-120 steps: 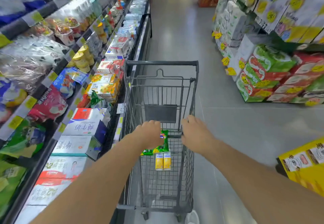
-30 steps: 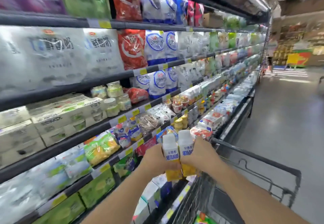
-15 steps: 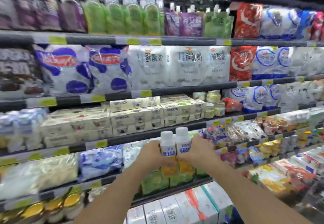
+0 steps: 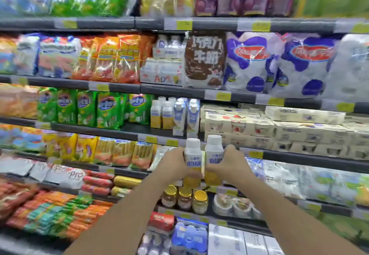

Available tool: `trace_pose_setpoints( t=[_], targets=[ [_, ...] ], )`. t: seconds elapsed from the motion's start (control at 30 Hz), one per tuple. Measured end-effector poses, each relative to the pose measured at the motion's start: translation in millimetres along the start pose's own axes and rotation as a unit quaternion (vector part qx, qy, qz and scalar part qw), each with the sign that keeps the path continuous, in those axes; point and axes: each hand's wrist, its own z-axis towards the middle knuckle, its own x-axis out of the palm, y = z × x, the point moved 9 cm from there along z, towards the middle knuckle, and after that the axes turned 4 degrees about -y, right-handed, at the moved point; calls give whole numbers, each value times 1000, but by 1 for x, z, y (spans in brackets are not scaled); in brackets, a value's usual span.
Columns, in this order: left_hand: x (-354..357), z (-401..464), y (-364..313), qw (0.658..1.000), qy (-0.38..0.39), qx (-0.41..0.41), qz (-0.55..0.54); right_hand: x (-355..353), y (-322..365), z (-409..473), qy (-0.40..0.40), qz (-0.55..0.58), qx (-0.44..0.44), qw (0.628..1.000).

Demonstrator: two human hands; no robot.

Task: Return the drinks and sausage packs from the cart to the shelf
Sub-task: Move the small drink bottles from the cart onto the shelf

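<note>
left hand (image 4: 171, 165) and right hand (image 4: 232, 164) each gripping an upright drink bottle (image 4: 193, 156) before the shelf (image 4: 279, 156)

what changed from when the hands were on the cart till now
Both hands left the cart handle and took up two white-capped, yellow-bottomed drink bottles, left hand on the left bottle, right hand on the right bottle. The view swung from the aisle to face the shelf, where matching bottles stand. In the last second the grip stayed the same.
</note>
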Motion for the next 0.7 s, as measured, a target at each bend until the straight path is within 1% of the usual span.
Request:
trace_pose_setpoints(
  t=[0.17,0.3,0.5,0.6,0.7],
  targets=[
    [-66,9,70,998,-34,-33,29,69,64,23,16,-1,-22,1000],
    [-94,25,105,996,-60,-57,14,99,88,49,4,10,-43,999],
    [-123,52,121,991,-109,-81,15,121,113,94,-8,34,-83,996],
    [-140,71,121,988,-120,-94,33,128,123,117,-14,26,-85,996],
    [-156,92,118,985,-143,-89,46,136,134,135,-10,35,-91,995]
  ],
)
